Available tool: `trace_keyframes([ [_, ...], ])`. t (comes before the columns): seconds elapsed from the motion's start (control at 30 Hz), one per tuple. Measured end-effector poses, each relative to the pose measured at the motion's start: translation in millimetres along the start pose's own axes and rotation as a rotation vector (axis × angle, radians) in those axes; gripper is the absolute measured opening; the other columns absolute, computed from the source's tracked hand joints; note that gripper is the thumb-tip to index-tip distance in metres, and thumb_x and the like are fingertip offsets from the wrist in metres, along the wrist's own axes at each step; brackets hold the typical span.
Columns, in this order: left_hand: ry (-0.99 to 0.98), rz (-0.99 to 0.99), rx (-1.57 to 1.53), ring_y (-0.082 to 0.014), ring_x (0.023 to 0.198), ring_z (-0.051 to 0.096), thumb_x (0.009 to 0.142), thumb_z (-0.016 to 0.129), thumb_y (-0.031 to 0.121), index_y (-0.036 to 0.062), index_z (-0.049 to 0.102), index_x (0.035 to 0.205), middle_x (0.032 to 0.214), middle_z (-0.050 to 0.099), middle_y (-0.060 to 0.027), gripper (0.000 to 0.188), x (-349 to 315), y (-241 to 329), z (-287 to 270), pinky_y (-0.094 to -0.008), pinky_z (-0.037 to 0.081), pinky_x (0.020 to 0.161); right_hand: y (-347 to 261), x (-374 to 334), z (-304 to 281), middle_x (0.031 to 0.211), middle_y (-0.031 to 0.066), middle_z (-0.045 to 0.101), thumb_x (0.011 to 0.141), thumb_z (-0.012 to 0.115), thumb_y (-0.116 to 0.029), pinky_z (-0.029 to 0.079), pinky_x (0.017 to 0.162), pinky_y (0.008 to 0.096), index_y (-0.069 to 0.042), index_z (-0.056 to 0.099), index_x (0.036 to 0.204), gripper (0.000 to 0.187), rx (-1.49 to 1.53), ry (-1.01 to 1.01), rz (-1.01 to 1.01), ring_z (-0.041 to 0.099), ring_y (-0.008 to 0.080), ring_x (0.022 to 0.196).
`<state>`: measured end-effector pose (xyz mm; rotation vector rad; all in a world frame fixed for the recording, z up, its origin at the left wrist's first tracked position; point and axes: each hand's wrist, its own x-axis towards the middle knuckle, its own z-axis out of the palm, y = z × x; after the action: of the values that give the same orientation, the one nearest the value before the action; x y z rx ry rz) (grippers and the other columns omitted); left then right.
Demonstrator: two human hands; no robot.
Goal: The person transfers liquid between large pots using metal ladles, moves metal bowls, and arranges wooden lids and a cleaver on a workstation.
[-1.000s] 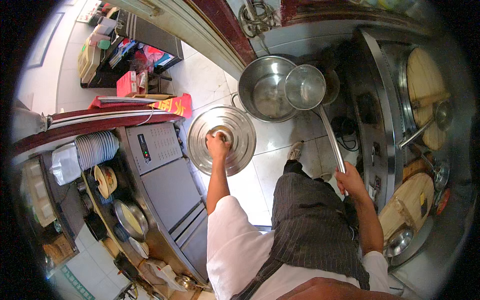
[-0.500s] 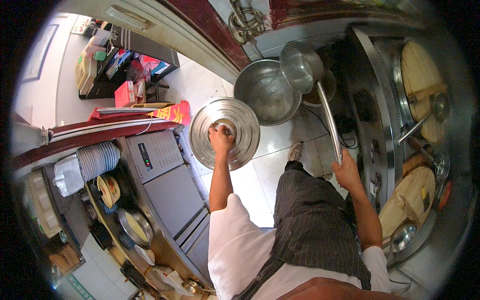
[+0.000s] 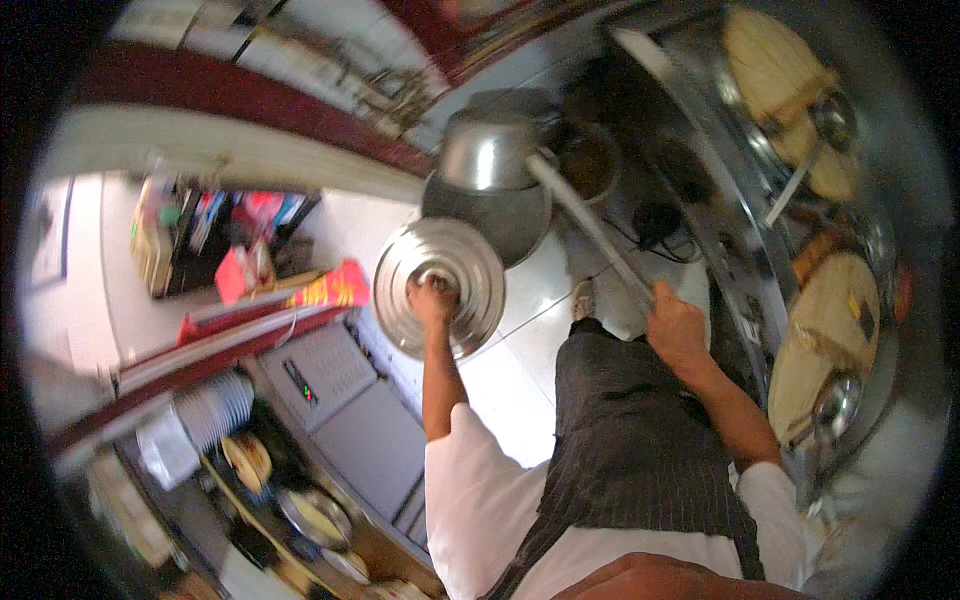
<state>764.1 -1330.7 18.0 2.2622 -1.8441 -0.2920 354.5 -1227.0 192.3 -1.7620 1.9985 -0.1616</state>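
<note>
My left hand is closed around the knob of a round, ringed metal lid, which it holds up in front of me. My right hand grips the far-reaching handle of a large metal dipper. The dipper's cup hangs over the wide metal pot on the floor, with its shiny outer wall toward me. Part of the pot's near left side is covered by the lid in this view. What the pot or the dipper contains, I cannot make out.
Wooden lids and metal ladles lie along the steel counter on my right. A grey appliance, stacked plates and bowls stand at the left. Beside the pot are a second container and a black cable.
The dipper's cup has moved left over the pot and turned, so its outer wall shows instead of its inside. The whole view has swung and blurred; the lid stays in my left hand.
</note>
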Motion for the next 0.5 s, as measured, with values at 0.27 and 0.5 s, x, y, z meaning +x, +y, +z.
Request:
trace_keyframes([
  [0.27,-0.173,0.235,-0.140,-0.0346,0.092,0.052,0.064,0.064,0.011,0.0041,0.062,0.078,0.098,0.057,-0.0236,0.016,-26.8,69.8,17.7,-0.0401,0.042,0.082,12.4,-18.5,-28.3,0.077,0.0230,0.060,0.073,0.055,-0.013,0.047,0.061,0.0445,-0.003,0.044,0.100,0.031,0.357,-0.141,0.142,0.058,0.0406,0.070],
  [0.5,-0.265,0.700,-0.401,-0.0376,0.100,0.049,0.073,0.061,0.016,0.0081,0.060,0.103,0.108,0.052,-0.0221,0.030,9.6,321.2,52.3,-0.0427,0.040,0.087,61.1,-94.3,-87.0,0.062,0.0037,0.047,0.079,0.057,-0.009,0.038,0.036,0.0281,-0.002,0.044,0.099,0.025,1.176,0.003,0.466,0.045,0.0114,0.041],
])
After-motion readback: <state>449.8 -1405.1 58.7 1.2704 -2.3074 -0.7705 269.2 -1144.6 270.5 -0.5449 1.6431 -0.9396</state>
